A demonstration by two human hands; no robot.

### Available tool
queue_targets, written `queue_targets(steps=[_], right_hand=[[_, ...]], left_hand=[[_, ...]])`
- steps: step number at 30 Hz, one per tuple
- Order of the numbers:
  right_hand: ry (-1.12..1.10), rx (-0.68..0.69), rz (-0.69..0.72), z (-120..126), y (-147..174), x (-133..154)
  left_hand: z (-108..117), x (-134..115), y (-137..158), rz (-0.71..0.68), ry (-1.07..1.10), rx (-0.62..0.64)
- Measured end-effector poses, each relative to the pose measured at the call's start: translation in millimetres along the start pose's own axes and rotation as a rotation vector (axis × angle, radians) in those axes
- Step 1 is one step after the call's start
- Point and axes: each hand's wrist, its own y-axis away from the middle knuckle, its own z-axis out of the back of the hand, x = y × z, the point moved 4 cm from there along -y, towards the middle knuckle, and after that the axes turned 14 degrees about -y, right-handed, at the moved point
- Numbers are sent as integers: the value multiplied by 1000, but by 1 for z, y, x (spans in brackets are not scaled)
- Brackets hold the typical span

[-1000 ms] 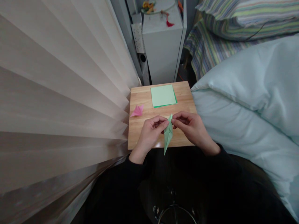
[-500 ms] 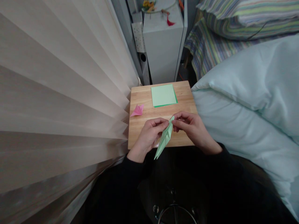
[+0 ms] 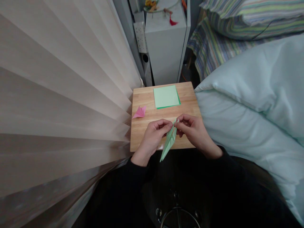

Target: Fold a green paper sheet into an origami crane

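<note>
Between my hands is a piece of folded light green origami paper [image 3: 170, 140], long and narrow, its pointed lower end hanging past the front edge of the small wooden table [image 3: 140, 133]. My left hand [image 3: 155, 136] pinches it near the top from the left, thumb uppermost. From the right, my right hand [image 3: 193, 129] has thumb and fingers closed on the upper tip. The fingertips partly cover that tip. Farther left on the tabletop lies a pink folded paper piece [image 3: 140, 112]. Square green paper sheets [image 3: 167, 96] lie stacked at the back of the table.
A pleated curtain [image 3: 71, 95] hangs along the left side of the table. To the right is a bed with a pale blue quilt [image 3: 249, 85] and striped pillows [image 3: 266, 25]. Behind stands a grey-white cabinet [image 3: 163, 50] with a red tassel [image 3: 172, 21] on top.
The folded green paper has shifted slightly right and turned a little, its lower points now closer together. Both hands keep their pinch on it near the top.
</note>
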Motion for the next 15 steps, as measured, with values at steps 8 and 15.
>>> queue_targets(steps=[8, 15], right_hand=[[-48, 22, -59, -2, 0, -1], [-38, 1, -75, 0, -1, -6]], left_hand=[[0, 3, -1, 37, 30, -27], [5, 0, -1, -62, -101, -50]])
